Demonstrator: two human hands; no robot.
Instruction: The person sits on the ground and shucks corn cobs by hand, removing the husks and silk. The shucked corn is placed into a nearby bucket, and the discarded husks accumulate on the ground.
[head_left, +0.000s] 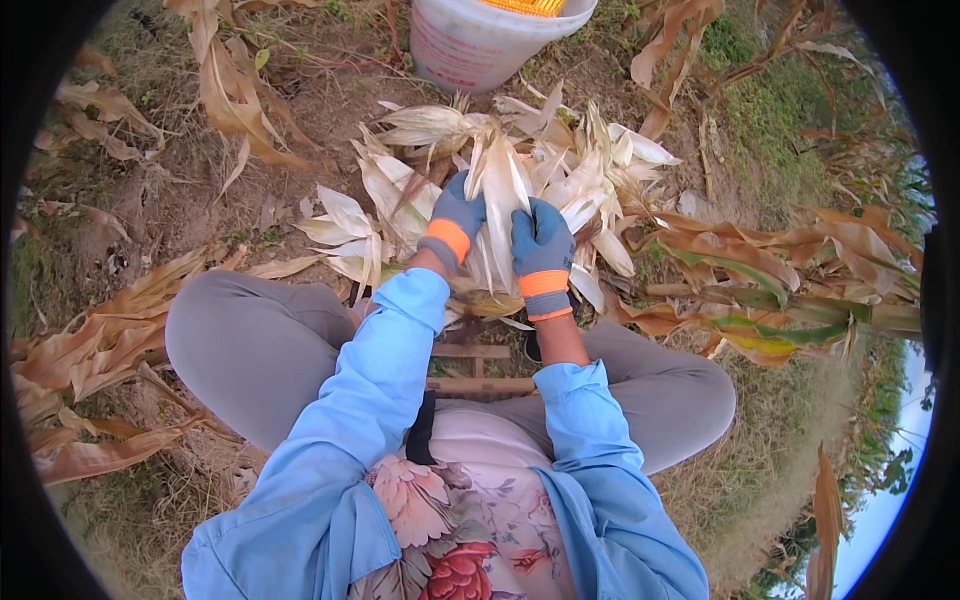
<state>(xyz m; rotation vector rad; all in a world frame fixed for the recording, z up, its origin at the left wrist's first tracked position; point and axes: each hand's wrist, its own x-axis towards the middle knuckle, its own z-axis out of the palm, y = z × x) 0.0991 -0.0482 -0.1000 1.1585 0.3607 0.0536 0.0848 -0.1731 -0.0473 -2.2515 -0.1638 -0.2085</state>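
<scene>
Both my hands wear grey-blue work gloves with orange cuffs. Between them, pale dry corn husks (499, 180) hang with their stem end pointing away from me; whether an ear is inside cannot be seen. My left hand (454, 214) grips the left edge of these husks. On their right edge, my right hand (541, 236) pinches with thumb and fingers. Around and beneath the hands spreads a pile of stripped corn husks (585, 180) on the soil. Past the pile stands a white plastic bucket (480, 49) holding yellow-orange corn ears (529, 6).
Dry corn stalks with brown leaves lie at the left (105, 337) and the right (817, 307), close to my bent knees. More brown leaves (232, 90) hang at the upper left. A low wooden frame (480, 385) sits between my legs.
</scene>
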